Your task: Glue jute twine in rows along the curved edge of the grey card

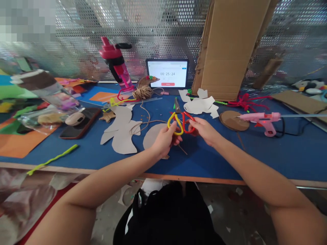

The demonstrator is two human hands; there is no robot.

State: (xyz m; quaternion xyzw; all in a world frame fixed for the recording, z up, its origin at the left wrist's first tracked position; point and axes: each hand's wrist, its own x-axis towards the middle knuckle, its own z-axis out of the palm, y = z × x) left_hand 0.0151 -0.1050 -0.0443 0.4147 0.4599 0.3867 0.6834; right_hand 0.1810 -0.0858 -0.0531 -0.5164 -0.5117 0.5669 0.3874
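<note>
A pair of scissors with one yellow and one red handle is held above the blue table, blades pointing away from me. My left hand is closed on the yellow handle. My right hand is closed on the red handle. Beneath the hands lie grey card cut-outs, a round grey card piece and a thin brown twine strand.
A pink glue gun and a brown card disc lie to the right. White paper shapes, a tablet showing a timer, a twine ball, a pink bottle and leaning cardboard stand behind. A phone lies to the left.
</note>
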